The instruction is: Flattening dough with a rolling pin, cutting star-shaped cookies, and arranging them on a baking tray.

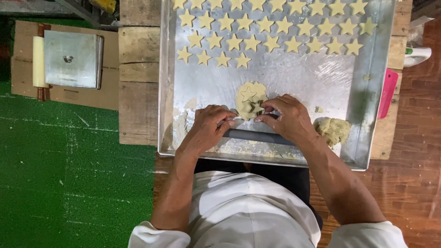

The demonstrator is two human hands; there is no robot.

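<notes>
Looking down, we see a green mat (69,174) and a red-brown floor (413,174) on either side of a wooden bench (138,92). On the bench lies a big metal tray (363,115), lined with shiny film. Its far half carries rows of pale star-shaped dough cut-outs (271,27). To the left, on a piece of cardboard (23,78), sit a square metal lid (71,59) and a wooden rolling pin (39,62). At the tray's right edge a pink scraper (388,92) pokes out.

Near the front of the tray lies a flattened dough patch (250,98), with one star outline pressed into it. A lump of spare dough (333,130) rests at the near right, well apart from the patch. A grey tube-like roller (257,136) lies across the tray just under both hands.

Our left hand (209,128) and right hand (287,119) meet at the near edge of the patch, fingertips pinched together on a small star cutter (256,109) set into the dough.
</notes>
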